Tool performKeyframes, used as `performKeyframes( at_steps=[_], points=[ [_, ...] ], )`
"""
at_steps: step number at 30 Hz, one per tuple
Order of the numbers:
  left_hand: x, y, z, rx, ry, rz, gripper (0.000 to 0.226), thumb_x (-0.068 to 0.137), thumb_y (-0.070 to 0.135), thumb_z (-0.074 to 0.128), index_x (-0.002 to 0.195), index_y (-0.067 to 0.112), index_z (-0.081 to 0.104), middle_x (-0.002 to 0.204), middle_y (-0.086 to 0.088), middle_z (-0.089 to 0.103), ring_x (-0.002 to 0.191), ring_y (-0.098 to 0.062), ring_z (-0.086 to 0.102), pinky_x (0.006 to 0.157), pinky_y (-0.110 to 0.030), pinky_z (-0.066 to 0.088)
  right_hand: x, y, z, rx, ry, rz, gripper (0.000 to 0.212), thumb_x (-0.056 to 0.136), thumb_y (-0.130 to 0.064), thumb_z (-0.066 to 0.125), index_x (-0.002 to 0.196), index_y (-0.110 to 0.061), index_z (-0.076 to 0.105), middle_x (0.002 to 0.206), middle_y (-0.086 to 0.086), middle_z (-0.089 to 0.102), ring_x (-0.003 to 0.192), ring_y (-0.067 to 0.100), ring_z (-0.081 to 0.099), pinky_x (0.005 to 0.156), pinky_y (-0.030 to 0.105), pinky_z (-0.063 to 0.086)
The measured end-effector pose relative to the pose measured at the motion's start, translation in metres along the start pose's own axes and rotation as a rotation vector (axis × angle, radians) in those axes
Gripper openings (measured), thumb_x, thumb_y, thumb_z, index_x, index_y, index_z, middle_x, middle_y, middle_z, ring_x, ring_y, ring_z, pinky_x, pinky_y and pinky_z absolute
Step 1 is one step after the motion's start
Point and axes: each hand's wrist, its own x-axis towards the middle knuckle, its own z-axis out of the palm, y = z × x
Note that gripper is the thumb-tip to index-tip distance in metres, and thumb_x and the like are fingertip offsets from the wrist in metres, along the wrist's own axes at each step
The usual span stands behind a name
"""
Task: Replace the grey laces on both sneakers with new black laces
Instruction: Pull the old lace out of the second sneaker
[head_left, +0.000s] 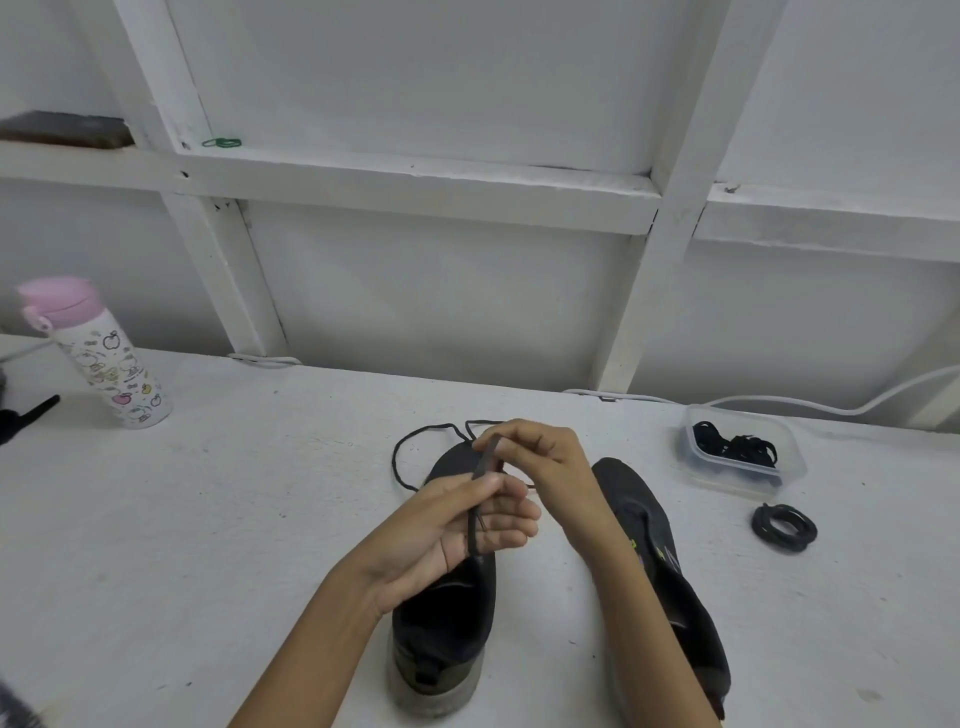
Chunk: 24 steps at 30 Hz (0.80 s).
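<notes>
Two dark sneakers stand on the white table, toes pointing away from me. Over the left sneaker (441, 623), my left hand (457, 525) pinches a dark lace (480, 470) between thumb and fingers. My right hand (545, 462) grips the same lace higher up, above the shoe's toe. The lace's free part loops on the table (410, 447) beyond the toe. The right sneaker (670, 561) lies beside my right forearm, which partly covers it. A coiled black lace (784, 527) rests on the table to the right.
A clear plastic container (743, 452) with black laces stands at the back right. A pink-lidded bottle (93, 353) stands at the back left. A white cable (779, 400) runs along the wall's foot. Dark objects (26, 415) poke in at the left edge.
</notes>
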Motion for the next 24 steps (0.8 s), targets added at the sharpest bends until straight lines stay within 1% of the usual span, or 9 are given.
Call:
performKeyframes(
  at_steps=[3, 5, 6, 10, 13, 15, 18, 21, 24],
  points=[
    [0.003, 0.005, -0.001, -0.058, -0.020, 0.032, 0.024, 0.088, 0.014, 0.052, 0.092, 0.000, 0.072, 0.088, -0.019, 0.071, 0.074, -0.021, 0.072, 0.066, -0.025, 0.058, -0.008, 0.017, 0.013, -0.049, 0.016, 0.092, 0.029, 0.090, 0.003, 0.055, 0.075, -0.016, 0.072, 0.067, -0.003, 0.070, 0.068, 0.004, 0.064, 0.066, 0.019, 0.051],
    [0.006, 0.010, -0.004, -0.073, -0.036, 0.047, 0.024, 0.086, 0.010, 0.052, 0.097, -0.001, 0.071, 0.088, -0.018, 0.071, 0.074, -0.020, 0.072, 0.066, -0.025, 0.059, -0.023, 0.032, 0.025, -0.123, -0.011, 0.140, 0.030, 0.085, -0.003, 0.053, 0.059, -0.015, 0.059, 0.052, -0.007, 0.056, 0.050, 0.003, 0.051, 0.050, 0.019, 0.041],
    [0.008, 0.012, -0.006, -0.065, -0.040, 0.055, 0.025, 0.086, 0.008, 0.051, 0.102, -0.002, 0.068, 0.089, -0.018, 0.071, 0.076, -0.020, 0.072, 0.067, -0.025, 0.059, -0.031, 0.037, 0.029, -0.137, -0.029, 0.137, 0.027, 0.085, -0.007, 0.054, 0.058, -0.013, 0.056, 0.051, -0.006, 0.051, 0.048, 0.006, 0.046, 0.049, 0.021, 0.037],
    [0.016, 0.022, -0.016, -0.032, -0.019, 0.120, 0.030, 0.088, 0.008, 0.049, 0.113, -0.002, 0.061, 0.096, -0.016, 0.071, 0.084, -0.020, 0.071, 0.075, -0.025, 0.058, -0.057, 0.026, 0.028, -0.410, -0.212, 0.045, 0.026, 0.097, -0.032, 0.057, 0.073, -0.036, 0.066, 0.054, -0.017, 0.052, 0.056, 0.004, 0.048, 0.059, 0.023, 0.037],
    [0.022, 0.023, -0.023, 0.049, 0.030, 0.175, 0.027, 0.096, 0.005, 0.043, 0.115, 0.000, 0.062, 0.102, -0.017, 0.071, 0.094, -0.024, 0.070, 0.080, -0.026, 0.057, -0.063, 0.006, 0.024, -0.614, -0.347, -0.100, 0.030, 0.100, -0.038, 0.049, 0.082, -0.021, 0.066, 0.056, -0.009, 0.046, 0.057, 0.008, 0.046, 0.063, 0.037, 0.042],
    [0.023, 0.020, -0.027, 0.153, 0.040, 0.176, 0.028, 0.100, 0.006, 0.039, 0.117, 0.000, 0.061, 0.106, -0.017, 0.070, 0.101, -0.026, 0.068, 0.083, -0.026, 0.055, -0.062, -0.011, 0.021, -0.655, -0.380, -0.150, 0.030, 0.099, -0.037, 0.048, 0.084, -0.019, 0.066, 0.058, -0.009, 0.045, 0.059, 0.006, 0.045, 0.068, 0.039, 0.043],
    [0.020, 0.014, -0.025, 0.266, -0.021, 0.106, 0.028, 0.100, 0.012, 0.043, 0.116, 0.001, 0.063, 0.105, -0.015, 0.071, 0.099, -0.022, 0.067, 0.083, -0.025, 0.054, -0.050, -0.038, 0.010, -0.628, -0.332, -0.193, 0.019, 0.097, -0.031, 0.049, 0.087, -0.022, 0.062, 0.065, -0.015, 0.050, 0.063, 0.001, 0.046, 0.065, 0.034, 0.042],
    [0.013, 0.009, -0.019, 0.181, -0.091, 0.071, 0.026, 0.098, 0.016, 0.047, 0.102, 0.005, 0.070, 0.092, -0.009, 0.071, 0.088, -0.017, 0.068, 0.079, -0.024, 0.054, -0.034, -0.053, -0.004, -0.665, -0.215, -0.178, 0.012, 0.093, -0.031, 0.050, 0.090, -0.026, 0.060, 0.067, -0.024, 0.055, 0.065, 0.002, 0.050, 0.065, 0.033, 0.045],
    [0.010, 0.005, -0.019, 0.141, -0.154, 0.074, 0.032, 0.097, 0.022, 0.046, 0.111, 0.002, 0.067, 0.107, -0.020, 0.068, 0.101, -0.028, 0.065, 0.089, -0.033, 0.053, -0.021, -0.060, -0.012, -0.705, -0.151, -0.197, 0.012, 0.090, -0.034, 0.051, 0.084, -0.029, 0.060, 0.067, -0.027, 0.056, 0.068, 0.002, 0.053, 0.065, 0.032, 0.045]
  ],
)
